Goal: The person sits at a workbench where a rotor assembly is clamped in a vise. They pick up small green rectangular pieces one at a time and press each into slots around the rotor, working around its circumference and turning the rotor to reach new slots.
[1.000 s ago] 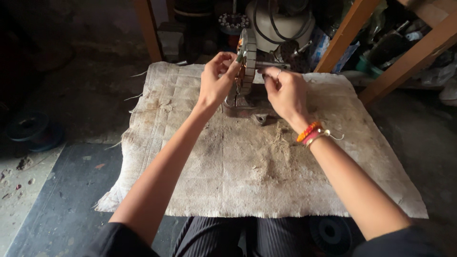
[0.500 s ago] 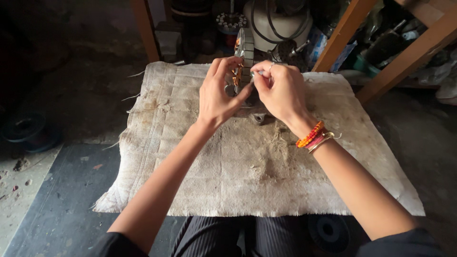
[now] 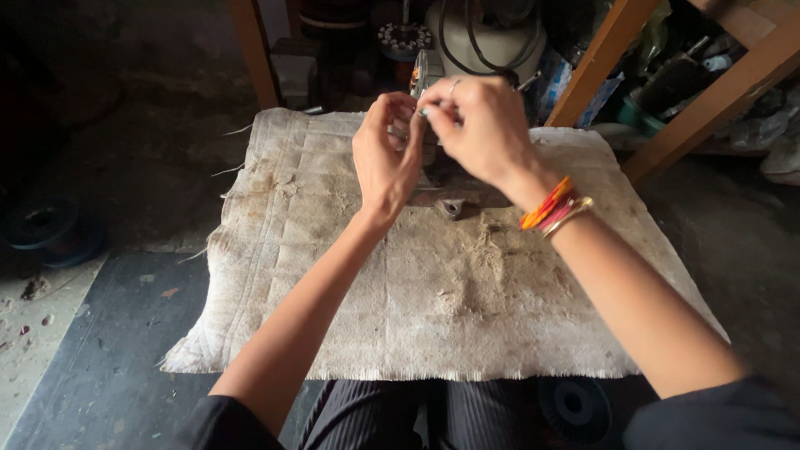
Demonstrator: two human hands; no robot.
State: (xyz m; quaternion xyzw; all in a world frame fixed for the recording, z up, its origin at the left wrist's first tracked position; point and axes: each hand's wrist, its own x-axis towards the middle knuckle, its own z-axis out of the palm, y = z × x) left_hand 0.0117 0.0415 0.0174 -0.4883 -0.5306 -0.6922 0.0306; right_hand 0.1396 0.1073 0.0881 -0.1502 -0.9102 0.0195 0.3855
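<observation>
Both hands, left hand (image 3: 385, 162), right hand (image 3: 479, 125), pinch upright metal part (image 3: 427, 71).

dim, soft light on the cloth (image 3: 467, 283); dark corners, background murky, slight edge distortion.

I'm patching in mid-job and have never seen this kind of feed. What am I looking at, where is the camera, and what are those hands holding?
There is no machine here: a person works with two bare hands, filmed by a camera on their head looking down. The left hand and the right hand meet over a small metal device standing on a worn pale cloth. The fingertips pinch something tiny, too small to identify. The right wrist wears orange and red bangles. Wooden frame legs and clutter stand behind.
</observation>
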